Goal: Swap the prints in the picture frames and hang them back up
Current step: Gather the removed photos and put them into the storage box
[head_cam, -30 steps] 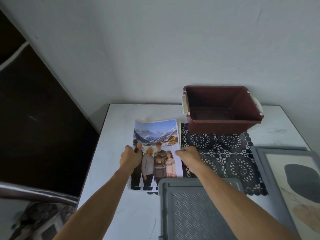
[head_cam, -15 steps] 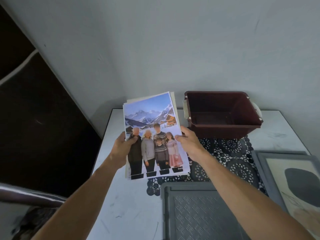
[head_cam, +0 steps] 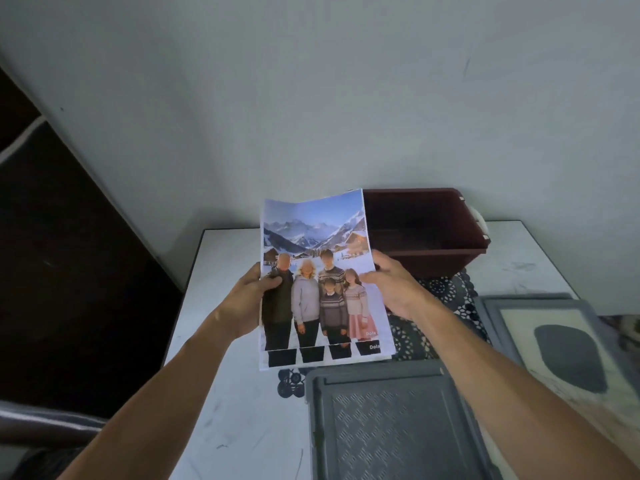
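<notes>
Head view: family print [head_cam: 320, 237] in pinch of left hand [head_cam: 244, 301] and right hand [head_cam: 394, 289]

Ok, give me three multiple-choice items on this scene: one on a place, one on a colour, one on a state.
1. Where does the maroon plastic tub stand?
A. on the floor
B. at the back of the white table, by the wall
C. on a shelf

2. What colour is the lace doily?
A. black
B. yellow
C. red

3. How is the family photo print placed?
A. lying flat on the table
B. rolled up
C. held up off the table by both hands

Answers:
1 B: the tub sits at the tabletop's far edge, close to the wall.
2 A: its openwork shows black against the white top.
3 C: the left hand pinches the print's left edge and the right hand pinches its right edge, above the table.
</notes>
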`<state>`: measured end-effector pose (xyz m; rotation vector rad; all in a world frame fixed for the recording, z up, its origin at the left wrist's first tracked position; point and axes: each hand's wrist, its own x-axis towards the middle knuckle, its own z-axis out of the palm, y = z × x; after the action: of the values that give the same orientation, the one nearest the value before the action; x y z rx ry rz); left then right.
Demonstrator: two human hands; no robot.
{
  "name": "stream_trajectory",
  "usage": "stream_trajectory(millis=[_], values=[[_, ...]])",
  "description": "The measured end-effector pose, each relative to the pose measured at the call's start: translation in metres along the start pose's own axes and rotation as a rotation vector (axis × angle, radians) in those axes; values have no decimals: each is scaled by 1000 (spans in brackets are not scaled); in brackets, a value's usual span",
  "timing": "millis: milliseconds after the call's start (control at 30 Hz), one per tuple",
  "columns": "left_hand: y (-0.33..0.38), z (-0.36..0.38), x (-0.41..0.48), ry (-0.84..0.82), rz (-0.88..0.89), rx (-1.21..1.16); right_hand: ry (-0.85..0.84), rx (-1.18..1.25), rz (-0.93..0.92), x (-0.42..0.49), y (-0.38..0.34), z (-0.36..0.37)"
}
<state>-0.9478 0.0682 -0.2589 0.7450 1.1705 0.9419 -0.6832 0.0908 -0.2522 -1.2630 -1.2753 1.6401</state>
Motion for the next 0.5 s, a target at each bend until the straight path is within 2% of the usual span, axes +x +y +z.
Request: stream_trajectory(millis=[133,300,400,500], values=[[13,11,-1,-104,58,-137,53,239,15,-8,-14,-14],[27,38,1,-235,92,-208,125,340,72,-24,-29,-32],[33,47,9,-215,-102,-293,145,367,42,-31,-31,-49],[40,56,16,-419,-254,-117,163,274,25,-36,-35,-67]])
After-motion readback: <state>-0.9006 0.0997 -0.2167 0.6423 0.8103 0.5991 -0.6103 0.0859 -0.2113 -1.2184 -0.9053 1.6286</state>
